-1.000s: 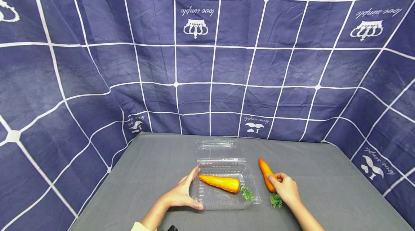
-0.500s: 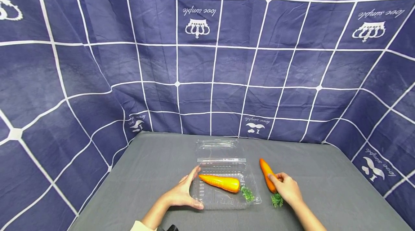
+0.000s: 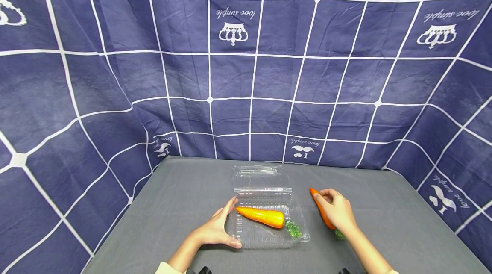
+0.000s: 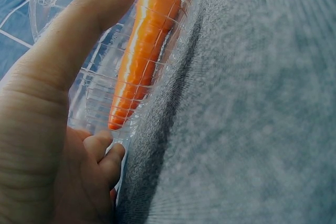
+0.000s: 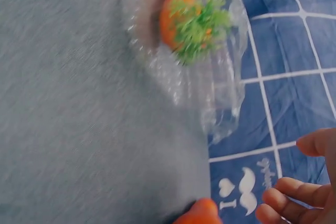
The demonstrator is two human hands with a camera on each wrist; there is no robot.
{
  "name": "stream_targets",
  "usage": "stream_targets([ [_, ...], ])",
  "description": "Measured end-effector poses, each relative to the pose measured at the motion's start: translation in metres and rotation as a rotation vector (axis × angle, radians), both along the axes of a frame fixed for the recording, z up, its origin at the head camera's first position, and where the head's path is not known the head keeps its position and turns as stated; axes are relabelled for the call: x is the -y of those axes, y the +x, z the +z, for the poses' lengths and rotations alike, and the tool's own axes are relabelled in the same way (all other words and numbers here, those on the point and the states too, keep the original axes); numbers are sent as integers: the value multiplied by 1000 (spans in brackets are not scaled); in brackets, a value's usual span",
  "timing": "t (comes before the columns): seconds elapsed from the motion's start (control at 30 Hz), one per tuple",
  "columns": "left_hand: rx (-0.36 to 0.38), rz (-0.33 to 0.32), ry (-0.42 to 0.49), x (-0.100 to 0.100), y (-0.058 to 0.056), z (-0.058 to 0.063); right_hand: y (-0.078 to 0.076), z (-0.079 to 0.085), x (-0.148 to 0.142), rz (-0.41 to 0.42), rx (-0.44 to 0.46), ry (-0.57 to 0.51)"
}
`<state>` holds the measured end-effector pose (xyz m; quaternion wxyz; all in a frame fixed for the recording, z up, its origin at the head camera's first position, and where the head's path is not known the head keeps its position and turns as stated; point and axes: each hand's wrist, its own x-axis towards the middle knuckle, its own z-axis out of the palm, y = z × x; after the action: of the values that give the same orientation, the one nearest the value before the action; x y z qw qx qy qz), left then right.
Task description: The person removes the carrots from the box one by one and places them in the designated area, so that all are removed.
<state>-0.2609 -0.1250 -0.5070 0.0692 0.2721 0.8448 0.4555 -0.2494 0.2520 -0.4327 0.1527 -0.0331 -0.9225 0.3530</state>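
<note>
A clear plastic clamshell box (image 3: pixel 265 240) lies with its lid (image 3: pixel 261 179) folded back. Inside it rests an orange carrot (image 3: pixel 265 217) with a green leafy top (image 3: pixel 294 229). My left hand (image 3: pixel 215 228) spans the box's left side, thumb at the near corner and fingers at the far one. To the right of the box lies a second carrot (image 3: pixel 322 209), tip pointing away, its greens partly hidden by the wrist. My right hand (image 3: pixel 337 209) hovers over this carrot. In the right wrist view, cloth shows between thumb and fingers (image 5: pixel 294 190), apart from the carrot end (image 5: pixel 202 213).
A grey cloth-covered table (image 3: pixel 177 197) carries everything. Blue cloth (image 3: pixel 276 77) with white grid lines hangs behind and along both sides. The open lid reaches toward the back wall.
My right hand has loosened from the second carrot and moved up toward its tip. That carrot's leafy end has swung slightly right. The left hand and the box stay put.
</note>
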Motion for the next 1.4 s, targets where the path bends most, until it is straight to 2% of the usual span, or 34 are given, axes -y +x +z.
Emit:
stream_targets([
  [0.27,5,-10,4,0,0,0,-5,6,25,60,-77,-86],
  [0.63,-7,-14,19,-2,1,-1,-11,-4,66,166,-155,-177],
  [0.8,2,-19,25,-2,0,-1,-12,-9,80,266,-192,-179],
  [1.13,6,-23,28,-2,0,0,-12,-27,90,514,-139,-32],
  [1.4,9,-21,30,-1,1,0,-9,-30,93,550,-115,163],
])
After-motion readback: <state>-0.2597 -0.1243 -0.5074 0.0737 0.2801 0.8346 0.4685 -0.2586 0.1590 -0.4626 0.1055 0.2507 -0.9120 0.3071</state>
